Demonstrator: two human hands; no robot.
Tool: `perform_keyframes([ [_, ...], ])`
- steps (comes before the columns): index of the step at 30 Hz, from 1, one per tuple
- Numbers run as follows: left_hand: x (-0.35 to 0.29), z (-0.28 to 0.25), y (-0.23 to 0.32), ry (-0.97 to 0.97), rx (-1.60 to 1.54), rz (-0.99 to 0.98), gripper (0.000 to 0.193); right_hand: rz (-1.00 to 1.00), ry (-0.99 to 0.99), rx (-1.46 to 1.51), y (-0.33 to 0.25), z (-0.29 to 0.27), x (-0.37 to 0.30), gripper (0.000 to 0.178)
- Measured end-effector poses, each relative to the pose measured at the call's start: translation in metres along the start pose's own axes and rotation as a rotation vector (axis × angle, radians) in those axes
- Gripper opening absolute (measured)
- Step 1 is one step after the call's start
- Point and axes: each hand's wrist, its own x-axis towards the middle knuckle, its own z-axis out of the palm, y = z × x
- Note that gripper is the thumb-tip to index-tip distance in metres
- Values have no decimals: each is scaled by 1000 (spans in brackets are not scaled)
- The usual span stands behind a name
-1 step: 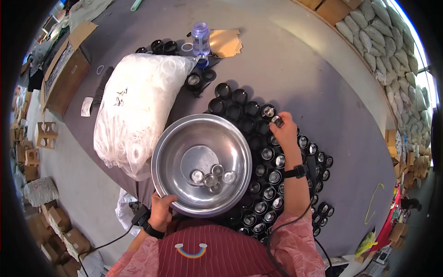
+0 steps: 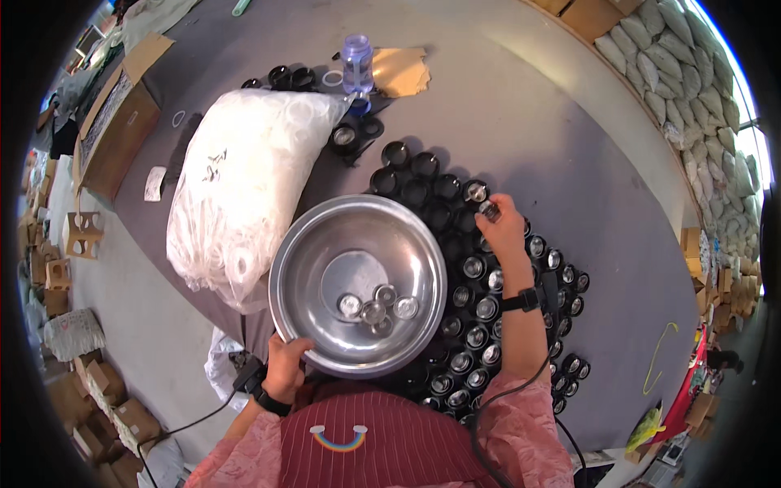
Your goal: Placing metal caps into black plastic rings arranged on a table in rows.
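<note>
A wide steel basin (image 2: 303,325) stands in front of me, with several small round metal-and-glass pieces (image 2: 373,312) lying in its bottom. My left hand (image 2: 286,363) is closed on the basin's near left rim, thumb over the edge. To the right of the basin, my right hand (image 2: 506,224) pinches a small round silver piece (image 2: 490,211) above a crowd of black round cups. Many nearer cups (image 2: 486,308) have shiny silver pieces set in them. Farther cups (image 2: 395,154) look hollow and dark. One far cup (image 2: 475,191) beside my fingertips also holds a silver piece.
A big clear bag of white rings (image 2: 236,179) lies left of the basin. Behind it stand a purple-tinted bottle (image 2: 357,65), a cardboard piece (image 2: 403,71) and more black cups (image 2: 290,78). An open carton (image 2: 122,138) is at far left. Cables (image 2: 191,425) trail from both wrists.
</note>
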Motion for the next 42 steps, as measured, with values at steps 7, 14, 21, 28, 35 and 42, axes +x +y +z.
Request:
perform_keyframes([
  [7,2,7,-4,-19,-14,74,37,-205,-140,86,-71,16,-67,35],
  [14,-13,-1,-11,-93,12,99,36,-625,-526,-304,-95,26,-164,53],
  [21,-31,-14,-24,-73,87,29,39,-628,-490,-495,-84,48,-210,42],
  [28,-40,-20,-25,-99,48,-8,36,-418,-544,-354,-92,46,-214,45],
  [35,-41,-27,-11,11,-15,5,34,-116,-124,124,-96,1,-148,45],
  [42,-34,-39,-5,38,-50,127,34,7,49,-59,-3,19,-104,64],
])
